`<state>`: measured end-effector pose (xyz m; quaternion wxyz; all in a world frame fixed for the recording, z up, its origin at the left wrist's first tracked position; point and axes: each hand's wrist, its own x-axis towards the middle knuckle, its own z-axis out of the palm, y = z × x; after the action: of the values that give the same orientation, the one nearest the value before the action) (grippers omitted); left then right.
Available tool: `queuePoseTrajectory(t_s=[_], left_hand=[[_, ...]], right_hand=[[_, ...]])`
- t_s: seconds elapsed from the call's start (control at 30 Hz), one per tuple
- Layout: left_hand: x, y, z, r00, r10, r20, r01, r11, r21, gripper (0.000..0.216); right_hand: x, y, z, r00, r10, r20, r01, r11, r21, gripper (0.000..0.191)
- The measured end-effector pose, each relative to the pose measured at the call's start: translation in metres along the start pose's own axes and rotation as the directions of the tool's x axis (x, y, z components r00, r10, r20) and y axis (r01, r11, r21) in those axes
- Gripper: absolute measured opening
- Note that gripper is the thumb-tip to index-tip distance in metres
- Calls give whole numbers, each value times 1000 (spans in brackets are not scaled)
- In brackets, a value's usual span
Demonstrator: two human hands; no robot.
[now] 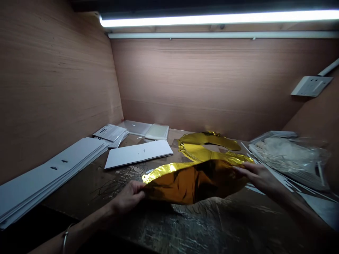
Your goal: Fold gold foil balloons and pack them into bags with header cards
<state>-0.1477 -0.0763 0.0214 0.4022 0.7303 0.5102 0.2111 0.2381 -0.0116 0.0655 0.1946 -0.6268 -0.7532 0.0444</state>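
A shiny gold foil balloon (188, 181), flat and uninflated, stretches between my two hands above the near part of the table. My left hand (129, 195) pinches its left end, close to a small tab with a hole. On the right side, my right hand (255, 176) grips the balloon's edge between thumb and fingers. Just behind it lie more gold foil balloons (225, 141), flat and curved, on the table. The held balloon hides part of them.
White cards with slots are stacked at left (76, 151); a folded white card (139, 154) lies mid-table. Clear plastic sleeves (157, 131) and printed cards (109, 132) sit behind. At right are a clear plastic bag (291, 151) and thin white sticks. Wooden walls enclose the table (180, 229).
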Motion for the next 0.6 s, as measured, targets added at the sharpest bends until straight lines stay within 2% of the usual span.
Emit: queuePoseTrajectory(t_s=[0.07, 0.13, 0.27, 0.37, 0.5, 0.53, 0.6], left_hand=[[20, -2, -7, 988, -155, -19, 154, 987, -44, 27], [39, -7, -14, 961, -274, -29, 273, 962, -8, 21], [63, -16, -21, 936, -341, -81, 349, 929, 122, 6], [68, -16, -22, 940, -324, -111, 341, 912, 228, 5], [62, -9, -17, 943, -272, -192, 326, 873, 363, 6], [59, -6, -13, 940, -231, -252, 320, 855, 407, 13], [52, 3, -2, 935, -41, -352, 237, 811, 535, 27]], right_hand=[[36, -7, 17, 992, 94, 84, -88, 994, -69, 34], [53, -7, 43, 975, 181, 124, -162, 975, -151, 30], [41, -3, 81, 955, 283, 92, -243, 921, -305, 27], [25, -1, 92, 956, 290, 42, -254, 893, -372, 30], [19, -2, 100, 962, 270, -24, -255, 870, -423, 31], [19, -3, 101, 963, 266, -44, -258, 864, -432, 32], [19, -7, 104, 962, 260, -79, -268, 856, -442, 34]])
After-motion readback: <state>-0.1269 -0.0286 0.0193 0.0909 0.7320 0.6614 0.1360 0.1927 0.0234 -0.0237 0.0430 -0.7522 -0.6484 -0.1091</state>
